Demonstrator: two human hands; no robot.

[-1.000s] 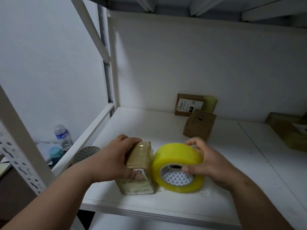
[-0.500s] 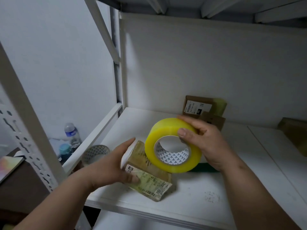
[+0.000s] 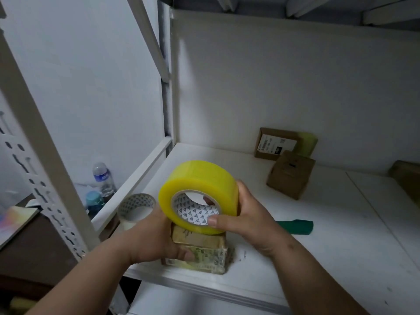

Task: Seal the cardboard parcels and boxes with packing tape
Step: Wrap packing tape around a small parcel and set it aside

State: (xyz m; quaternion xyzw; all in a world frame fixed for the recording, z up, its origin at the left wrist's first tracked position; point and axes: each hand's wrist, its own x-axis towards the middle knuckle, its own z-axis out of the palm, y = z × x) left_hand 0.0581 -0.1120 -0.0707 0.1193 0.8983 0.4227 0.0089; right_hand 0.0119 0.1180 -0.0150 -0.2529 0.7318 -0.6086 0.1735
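Note:
A small taped cardboard parcel (image 3: pixel 202 251) with a printed label sits near the front edge of the white shelf (image 3: pixel 329 258). My left hand (image 3: pixel 154 239) grips the parcel's left side, thumb on its front face. My right hand (image 3: pixel 241 217) holds a big roll of yellow packing tape (image 3: pixel 200 185) upright just above the parcel, thumb on the roll's lower rim and fingers reaching through the core. The roll's lower edge is at the parcel's top.
Two brown boxes (image 3: pixel 291 173) and a labelled one (image 3: pixel 275 144) stand at the back wall, another box (image 3: pixel 406 178) at the far right. A green strip (image 3: pixel 295 227) lies on the shelf. An empty tape core (image 3: pixel 136 208), bottles (image 3: pixel 102 178) and a slotted upright (image 3: pixel 45 178) are at left.
The parcel was tipped and turned by my left hand and now sits flat under the roll. My right hand lifted the tape roll off the shelf and brought it over the parcel.

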